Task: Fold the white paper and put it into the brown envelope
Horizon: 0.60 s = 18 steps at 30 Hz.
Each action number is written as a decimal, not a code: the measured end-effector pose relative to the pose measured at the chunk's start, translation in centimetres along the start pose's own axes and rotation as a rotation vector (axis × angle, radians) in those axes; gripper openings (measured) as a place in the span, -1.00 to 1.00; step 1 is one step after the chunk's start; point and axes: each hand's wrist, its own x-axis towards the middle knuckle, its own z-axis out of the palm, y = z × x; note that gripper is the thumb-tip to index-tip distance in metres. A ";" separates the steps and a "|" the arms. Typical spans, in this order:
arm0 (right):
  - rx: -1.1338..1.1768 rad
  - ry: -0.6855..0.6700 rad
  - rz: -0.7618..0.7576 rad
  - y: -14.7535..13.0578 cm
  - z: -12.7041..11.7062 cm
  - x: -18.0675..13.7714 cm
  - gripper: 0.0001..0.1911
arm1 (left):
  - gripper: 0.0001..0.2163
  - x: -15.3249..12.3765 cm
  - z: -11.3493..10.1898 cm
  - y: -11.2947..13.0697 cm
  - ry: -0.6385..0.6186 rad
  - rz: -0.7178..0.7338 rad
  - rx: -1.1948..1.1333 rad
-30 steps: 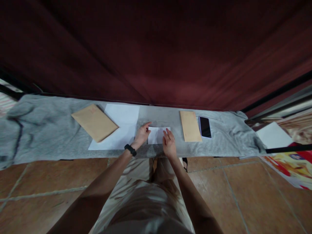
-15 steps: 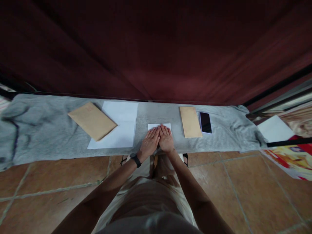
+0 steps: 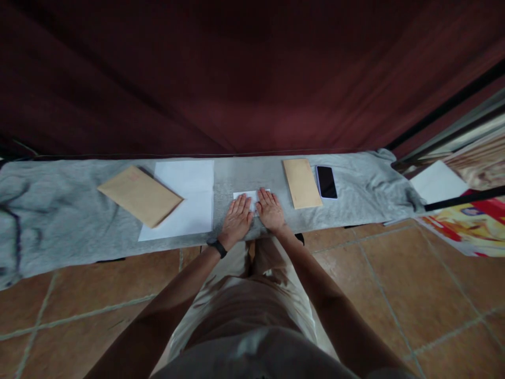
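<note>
A small folded white paper (image 3: 252,198) lies on the grey cloth (image 3: 71,210) that covers a long low ledge. My left hand (image 3: 236,220), with a black band on its wrist, lies flat on the paper's left part, fingers spread a little. Flat on the right part rests my right hand (image 3: 270,210). Both palms press down and grip nothing. Only the paper's far edge and a strip between the hands show.
Left of my hands a large white sheet (image 3: 185,202) lies under a brown envelope (image 3: 139,195). To the right are a second brown envelope (image 3: 301,182) and a black phone (image 3: 326,182). A dark red curtain (image 3: 236,79) hangs behind. Tiled floor (image 3: 414,284) lies below.
My left hand let go of the paper's edge and laid itself flat. Both hands then slid slightly apart across the paper, and the view shifted.
</note>
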 end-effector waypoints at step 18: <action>-0.024 0.045 0.045 0.6 -0.4 -0.7 -0.38 | -0.41 -0.7 -0.8 -1.4 0.078 -0.031 0.021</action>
